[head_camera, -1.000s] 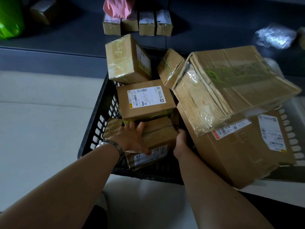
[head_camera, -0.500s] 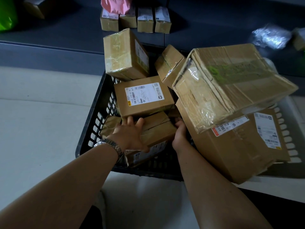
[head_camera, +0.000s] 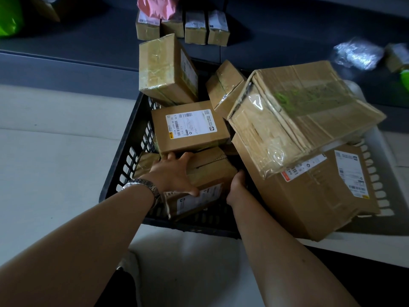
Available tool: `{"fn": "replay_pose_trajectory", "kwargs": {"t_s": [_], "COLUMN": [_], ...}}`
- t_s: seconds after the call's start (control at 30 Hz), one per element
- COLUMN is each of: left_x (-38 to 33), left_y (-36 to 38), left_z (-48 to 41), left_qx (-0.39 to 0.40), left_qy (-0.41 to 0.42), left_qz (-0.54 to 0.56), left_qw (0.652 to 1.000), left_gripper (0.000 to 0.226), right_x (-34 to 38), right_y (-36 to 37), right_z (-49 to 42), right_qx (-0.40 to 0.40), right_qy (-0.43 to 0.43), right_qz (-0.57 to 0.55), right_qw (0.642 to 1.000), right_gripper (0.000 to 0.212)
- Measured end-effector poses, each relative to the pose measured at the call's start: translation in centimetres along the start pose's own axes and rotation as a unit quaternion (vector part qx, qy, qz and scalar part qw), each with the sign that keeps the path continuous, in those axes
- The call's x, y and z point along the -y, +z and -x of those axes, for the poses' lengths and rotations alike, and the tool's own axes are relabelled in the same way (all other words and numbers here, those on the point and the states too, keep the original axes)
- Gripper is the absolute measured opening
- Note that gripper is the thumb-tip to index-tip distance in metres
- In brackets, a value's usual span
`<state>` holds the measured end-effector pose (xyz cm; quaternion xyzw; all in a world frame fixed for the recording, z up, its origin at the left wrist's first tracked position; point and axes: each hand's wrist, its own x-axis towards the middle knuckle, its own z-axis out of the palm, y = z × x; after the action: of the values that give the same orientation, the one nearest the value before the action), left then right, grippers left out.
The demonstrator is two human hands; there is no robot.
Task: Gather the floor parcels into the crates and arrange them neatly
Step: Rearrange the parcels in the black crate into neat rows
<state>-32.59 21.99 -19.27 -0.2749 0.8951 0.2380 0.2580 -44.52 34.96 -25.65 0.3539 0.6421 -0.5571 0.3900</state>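
A black slatted crate (head_camera: 124,173) stands on the pale floor and holds several cardboard parcels. At its near end lies a small brown parcel (head_camera: 212,171), tilted, with a white label on its front face. My left hand (head_camera: 174,173) lies over the parcel's top left corner, thumb down the near face. My right hand (head_camera: 236,185) grips its right end, with the fingers hidden behind the box. Just beyond it sits a labelled parcel (head_camera: 190,127). A tall parcel (head_camera: 163,69) and a small tilted one (head_camera: 225,85) stand at the crate's far end.
A big taped box (head_camera: 298,111) leans on a large box (head_camera: 309,196) in a white crate (head_camera: 376,173) at the right, tight against my right hand. A row of small parcels (head_camera: 183,25), a pink bag (head_camera: 157,5) and a silver bag (head_camera: 358,54) lie on the dark floor beyond.
Both hands have stayed on the small parcel and moved it slightly farther into the black crate. The other parcels have not moved.
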Motion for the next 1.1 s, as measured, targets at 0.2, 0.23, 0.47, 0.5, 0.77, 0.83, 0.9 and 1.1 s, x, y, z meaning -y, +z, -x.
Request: {"fn": "replay_pose_trajectory", "kwargs": {"t_s": [0.2, 0.23, 0.47, 0.5, 0.77, 0.83, 0.9, 1.1], "left_x": [0.4, 0.5, 0.0, 0.0, 0.4, 0.6, 0.7, 0.7], "left_y": [-0.6, -0.7, 0.1, 0.5, 3.9, 3.9, 3.5, 3.8], "left_z": [0.0, -0.2, -1.2, -1.4, -2.3, -2.3, -2.4, -3.2], "left_qx": [0.032, 0.054, 0.043, 0.03, 0.003, 0.012, 0.022, 0.049], "left_qy": [0.009, 0.008, 0.065, 0.062, -0.039, -0.041, -0.039, -0.042], "left_qz": [0.034, 0.029, -0.01, -0.008, 0.01, 0.0, -0.007, 0.041], "left_qw": [0.999, 0.998, 0.997, 0.998, 0.999, 0.999, 0.999, 0.997], "left_gripper": [0.116, 0.117, 0.06, 0.05, 0.049, 0.048, 0.049, 0.05], "right_x": [-0.4, -0.5, -0.7, -0.7, -1.6, -1.7, -1.9, -2.0], "right_y": [-1.1, -1.2, -2.3, -2.3, -1.8, -1.6, -1.5, -2.4], "right_z": [2.4, 2.4, 2.4, 2.3, 3.3, 3.5, 3.8, 4.1], "right_qx": [0.01, 0.01, 0.004, 0.004, -0.036, -0.025, -0.005, -0.025], "right_qy": [0.119, 0.111, 0.075, 0.071, -0.04, -0.069, -0.125, -0.193], "right_qz": [0.04, 0.045, 0.194, 0.219, 0.297, 0.309, 0.354, 0.483], "right_qw": [0.992, 0.993, 0.978, 0.973, 0.953, 0.948, 0.927, 0.854], "right_gripper": [0.074, 0.074, 0.07, 0.068, 0.079, 0.081, 0.082, 0.072]}}
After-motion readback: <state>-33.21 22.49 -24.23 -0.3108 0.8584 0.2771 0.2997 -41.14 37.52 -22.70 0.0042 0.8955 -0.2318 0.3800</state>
